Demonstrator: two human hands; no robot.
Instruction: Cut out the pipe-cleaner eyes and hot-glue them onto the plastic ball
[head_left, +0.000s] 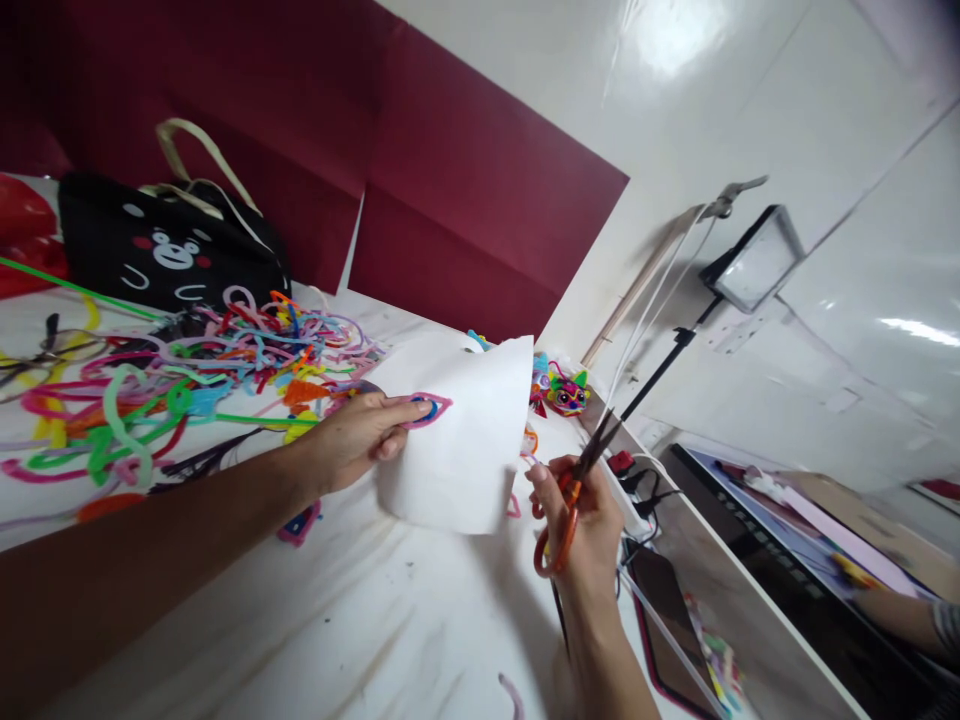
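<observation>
A sheet of white paper (472,455) is pinched in my left hand (367,430), above the table. Under my left thumb, a small pink-edged, leaf-shaped piece with a blue middle (439,408) lies against the paper. My right hand (589,525) is closed around orange-handled scissors (568,520), whose dark blades point up and away, to the right of the paper and apart from it. Another blue piece with a pink edge (301,524) rests on the table below my left wrist.
Tangled coloured pipe cleaners (247,350) spread over the left of the table, before a black bag (172,245). A colourful mask-like figure (568,393) stands behind the paper. To the right are a phone (667,620), a lamp on a pole (757,260) and another person's arm (904,620).
</observation>
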